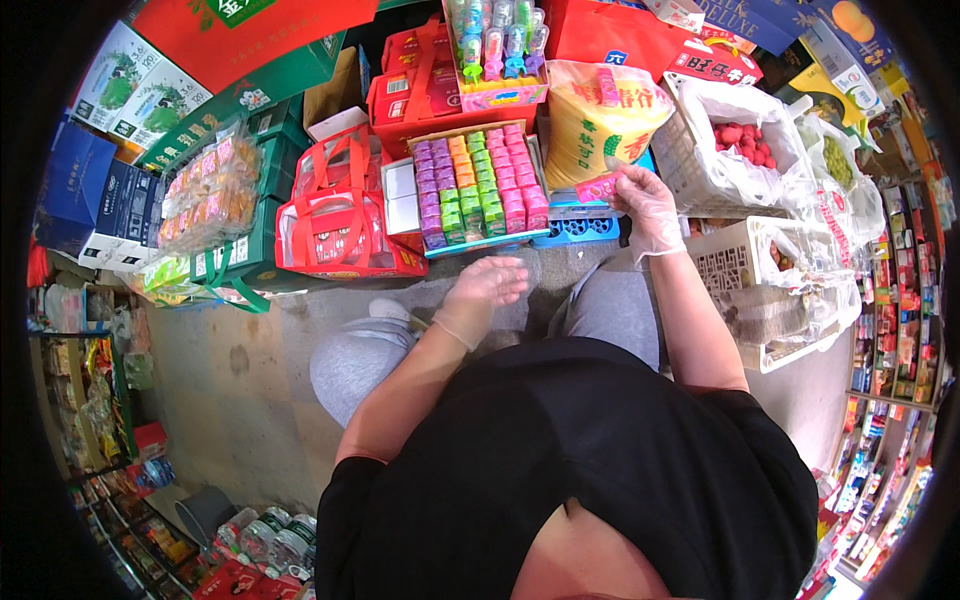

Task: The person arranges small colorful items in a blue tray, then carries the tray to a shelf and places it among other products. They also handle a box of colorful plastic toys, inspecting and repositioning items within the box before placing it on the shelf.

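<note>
My right hand (646,202), in a clear plastic glove, pinches a small flat pink packet (597,188) in front of a yellow printed sack (596,124). My left hand (487,289), also gloved and slightly blurred, hovers over my lap with its fingers extended and nothing in them. Just beyond it sits a shallow display carton (480,244) with rows of small purple, orange, green and pink packs (480,180). Another pink packet (607,84) lies on top of the sack.
Red-handled gift bags (337,225) stand left of the carton, beside clear-wrapped snack packs (210,187). Capped candy tubes (502,45) fill a box behind it. At right are a white plastic crate (682,154) of red fruit and another white crate (724,259). Stocked shelves (892,292) line the right side.
</note>
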Demonstrator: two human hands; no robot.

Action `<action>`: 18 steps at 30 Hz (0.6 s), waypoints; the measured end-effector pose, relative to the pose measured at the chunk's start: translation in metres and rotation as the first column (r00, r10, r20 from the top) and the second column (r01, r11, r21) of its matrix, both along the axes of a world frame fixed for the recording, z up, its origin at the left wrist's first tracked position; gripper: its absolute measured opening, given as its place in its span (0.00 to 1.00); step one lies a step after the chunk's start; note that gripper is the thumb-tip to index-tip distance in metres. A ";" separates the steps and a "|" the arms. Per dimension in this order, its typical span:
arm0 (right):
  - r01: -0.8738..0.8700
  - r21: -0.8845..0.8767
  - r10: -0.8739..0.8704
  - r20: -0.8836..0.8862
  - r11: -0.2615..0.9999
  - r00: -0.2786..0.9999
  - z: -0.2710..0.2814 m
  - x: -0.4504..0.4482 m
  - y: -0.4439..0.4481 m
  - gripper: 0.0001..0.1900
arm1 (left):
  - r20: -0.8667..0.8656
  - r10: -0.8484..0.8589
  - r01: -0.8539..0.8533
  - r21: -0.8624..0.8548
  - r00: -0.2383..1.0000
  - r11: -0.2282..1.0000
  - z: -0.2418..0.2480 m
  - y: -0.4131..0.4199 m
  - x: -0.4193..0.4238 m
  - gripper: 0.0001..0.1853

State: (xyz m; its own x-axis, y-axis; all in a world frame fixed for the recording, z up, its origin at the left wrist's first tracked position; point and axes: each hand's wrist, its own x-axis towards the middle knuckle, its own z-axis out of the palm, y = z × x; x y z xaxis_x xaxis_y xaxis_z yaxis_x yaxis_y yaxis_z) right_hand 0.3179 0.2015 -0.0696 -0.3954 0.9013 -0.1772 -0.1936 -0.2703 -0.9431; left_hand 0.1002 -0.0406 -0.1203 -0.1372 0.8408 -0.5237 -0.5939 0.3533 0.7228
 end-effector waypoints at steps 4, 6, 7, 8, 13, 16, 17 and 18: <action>0.017 0.011 -0.016 -0.018 1.000 1.000 -0.006 -0.001 0.002 0.10 | -0.735 -0.106 0.219 0.059 0.669 0.974 0.023 -0.003 0.011 0.08; 0.001 0.024 -0.001 -0.016 1.000 1.000 -0.004 0.001 0.003 0.10 | -0.966 0.120 0.275 0.182 0.227 0.944 0.048 -0.004 0.013 0.07; -0.006 0.029 0.006 -0.014 1.000 1.000 -0.004 0.002 0.004 0.10 | -0.962 0.270 0.283 0.267 0.032 0.921 0.063 -0.003 0.011 0.08; 0.005 0.037 -0.004 -0.004 0.999 1.000 -0.006 0.003 0.004 0.10 | -0.899 0.407 0.309 0.346 -0.161 0.886 0.076 -0.001 0.008 0.08; 0.018 0.045 -0.018 0.009 0.999 1.000 -0.007 0.004 0.007 0.11 | -0.847 0.343 0.148 0.310 -0.407 0.939 0.101 0.002 -0.012 0.22; 0.014 0.039 -0.016 0.042 0.999 0.999 -0.001 0.001 0.004 0.12 | -0.826 0.290 0.119 0.267 -0.484 0.956 0.097 0.005 -0.012 0.28; 0.011 0.045 -0.012 0.029 0.999 0.999 -0.003 0.000 0.004 0.12 | -0.812 0.279 0.120 0.254 -0.513 0.960 0.096 0.007 -0.012 0.28; 0.009 0.052 -0.010 0.019 0.999 1.000 -0.005 0.000 0.005 0.12 | -0.798 0.269 0.122 0.241 -0.539 0.963 0.095 0.009 -0.009 0.28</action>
State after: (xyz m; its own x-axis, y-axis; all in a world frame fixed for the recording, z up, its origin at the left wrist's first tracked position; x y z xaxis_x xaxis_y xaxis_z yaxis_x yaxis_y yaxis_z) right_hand 0.3183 0.2062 -0.0742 -0.3834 0.9133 -0.1374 -0.1775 -0.2188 -0.9595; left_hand 0.0910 -0.0312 -0.0254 -0.2595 0.7557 0.6013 0.9657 0.2039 0.1606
